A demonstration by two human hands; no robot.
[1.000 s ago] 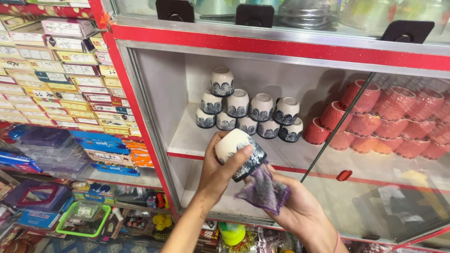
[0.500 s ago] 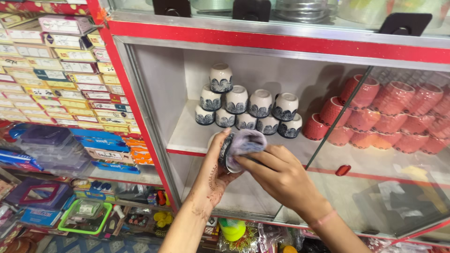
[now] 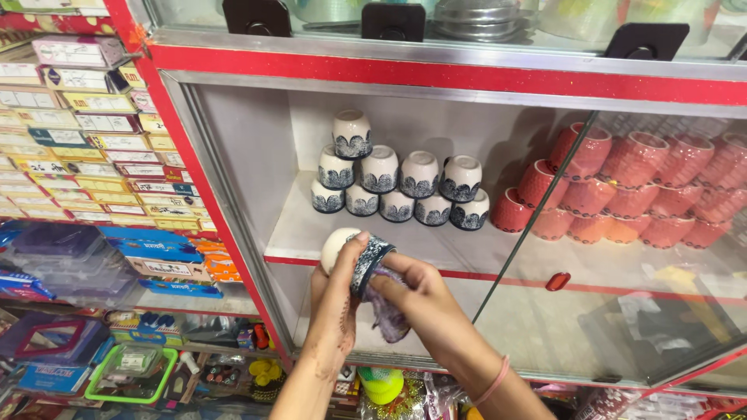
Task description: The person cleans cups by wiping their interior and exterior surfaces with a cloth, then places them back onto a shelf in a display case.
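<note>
My left hand [image 3: 336,307] grips a white ceramic cup [image 3: 342,247] with a dark blue patterned rim, held on its side in front of the open cabinet. My right hand [image 3: 416,299] presses a purple cloth [image 3: 387,315] against and into the cup's mouth. On the white shelf [image 3: 296,229] behind stands a stack of several matching white-and-blue cups [image 3: 393,183], piled upside down in tiers.
Several pink-red cups [image 3: 630,183] are stacked behind the sliding glass door [image 3: 622,311] on the right. Its red knob [image 3: 557,281] is on the lower rail. To the left are racks of boxed goods [image 3: 85,132] and plastic containers [image 3: 132,362].
The cup has been turned from base-up to lying sideways. My right hand moved from below the cup over its front, and now pushes the cloth into its mouth.
</note>
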